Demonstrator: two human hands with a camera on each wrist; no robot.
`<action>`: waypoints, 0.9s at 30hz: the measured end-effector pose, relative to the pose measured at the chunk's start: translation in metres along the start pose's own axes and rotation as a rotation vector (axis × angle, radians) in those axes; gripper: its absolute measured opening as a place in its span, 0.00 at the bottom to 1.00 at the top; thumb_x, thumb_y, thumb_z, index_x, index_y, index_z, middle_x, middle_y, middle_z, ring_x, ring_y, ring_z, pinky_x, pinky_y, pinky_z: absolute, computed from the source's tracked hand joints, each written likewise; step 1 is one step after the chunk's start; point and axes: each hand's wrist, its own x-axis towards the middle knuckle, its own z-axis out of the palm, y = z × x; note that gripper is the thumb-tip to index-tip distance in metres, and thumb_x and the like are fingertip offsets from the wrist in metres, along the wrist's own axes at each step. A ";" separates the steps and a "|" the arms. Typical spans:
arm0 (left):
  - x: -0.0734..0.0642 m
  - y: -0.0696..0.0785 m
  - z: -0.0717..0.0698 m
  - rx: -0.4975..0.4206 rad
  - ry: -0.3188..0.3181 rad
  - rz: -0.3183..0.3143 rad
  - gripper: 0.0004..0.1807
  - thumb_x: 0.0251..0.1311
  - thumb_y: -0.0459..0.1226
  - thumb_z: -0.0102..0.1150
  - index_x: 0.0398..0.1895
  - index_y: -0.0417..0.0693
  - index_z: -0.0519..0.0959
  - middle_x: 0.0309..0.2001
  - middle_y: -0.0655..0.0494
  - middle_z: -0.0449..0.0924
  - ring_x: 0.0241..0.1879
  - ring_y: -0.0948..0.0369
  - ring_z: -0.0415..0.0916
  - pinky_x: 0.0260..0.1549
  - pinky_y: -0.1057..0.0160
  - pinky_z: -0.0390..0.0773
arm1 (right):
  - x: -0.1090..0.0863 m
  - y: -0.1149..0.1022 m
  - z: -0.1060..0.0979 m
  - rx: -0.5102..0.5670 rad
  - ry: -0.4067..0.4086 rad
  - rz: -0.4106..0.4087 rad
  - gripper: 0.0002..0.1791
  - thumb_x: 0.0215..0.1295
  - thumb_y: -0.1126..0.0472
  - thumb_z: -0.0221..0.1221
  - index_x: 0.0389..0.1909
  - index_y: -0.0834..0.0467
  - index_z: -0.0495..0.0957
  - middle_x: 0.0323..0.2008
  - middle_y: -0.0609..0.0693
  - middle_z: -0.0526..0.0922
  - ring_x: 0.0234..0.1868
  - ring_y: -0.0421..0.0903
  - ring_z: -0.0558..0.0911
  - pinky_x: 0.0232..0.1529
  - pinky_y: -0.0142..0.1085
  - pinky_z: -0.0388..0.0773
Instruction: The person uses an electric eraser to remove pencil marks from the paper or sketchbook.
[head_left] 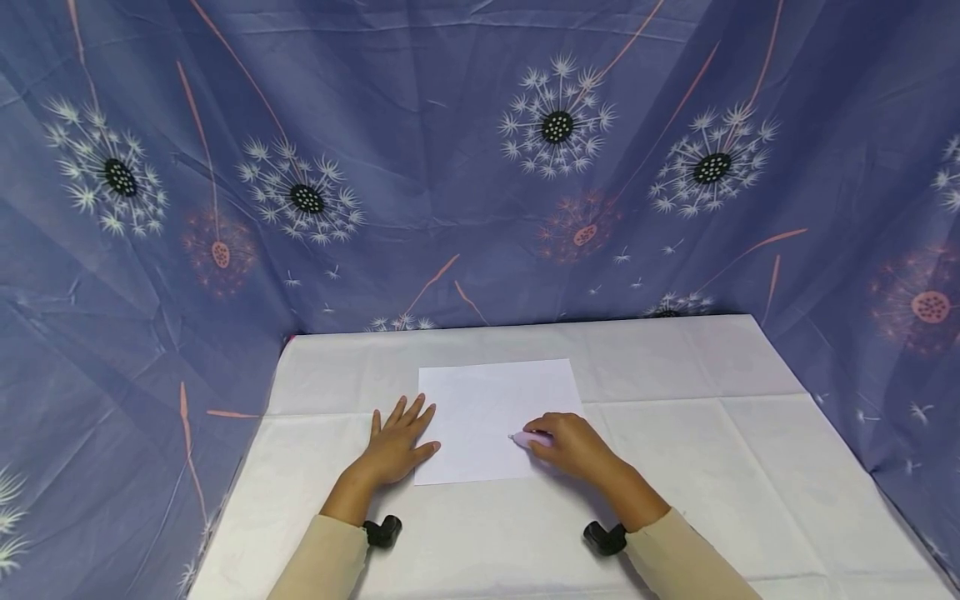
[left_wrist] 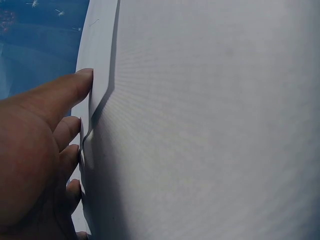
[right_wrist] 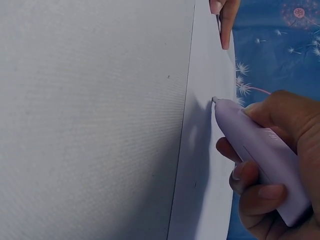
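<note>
A white sheet of paper (head_left: 487, 408) lies on the cloth-covered table. My left hand (head_left: 397, 446) rests on its left edge with the fingers spread and fairly straight; in the left wrist view the thumb (left_wrist: 80, 85) lies along the paper's edge. My right hand (head_left: 573, 446) grips a thick lavender pen-shaped tool (right_wrist: 260, 145) with a narrow pale tip, its exact kind unclear. The fingers curl round the tool's body. Its tip points left, close over the lower middle of the sheet. The right hand covers the paper's lower right corner.
A white cloth (head_left: 697, 467) with fold creases covers the table. Behind and at both sides hangs a blue curtain (head_left: 427, 167) with dandelion prints. Black wrist devices (head_left: 384, 532) sit at both sleeve cuffs.
</note>
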 end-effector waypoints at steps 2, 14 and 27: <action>0.001 0.000 0.001 0.004 -0.001 -0.003 0.37 0.72 0.53 0.55 0.79 0.51 0.59 0.82 0.49 0.46 0.82 0.41 0.37 0.72 0.25 0.31 | 0.000 0.000 0.000 0.002 -0.004 -0.002 0.10 0.59 0.61 0.69 0.42 0.54 0.88 0.35 0.42 0.88 0.33 0.36 0.80 0.38 0.32 0.79; 0.002 -0.002 0.002 0.012 -0.010 -0.013 0.38 0.72 0.53 0.54 0.80 0.51 0.58 0.83 0.50 0.45 0.82 0.42 0.37 0.72 0.25 0.31 | -0.001 -0.001 -0.003 0.000 -0.023 -0.009 0.09 0.59 0.62 0.69 0.42 0.55 0.88 0.35 0.44 0.88 0.34 0.37 0.81 0.38 0.32 0.80; 0.002 -0.002 0.003 0.016 -0.002 -0.010 0.38 0.72 0.53 0.54 0.79 0.51 0.59 0.82 0.49 0.46 0.82 0.42 0.37 0.72 0.25 0.31 | 0.000 0.000 -0.004 0.001 -0.029 -0.021 0.08 0.61 0.61 0.69 0.41 0.56 0.88 0.35 0.44 0.88 0.34 0.36 0.81 0.37 0.32 0.78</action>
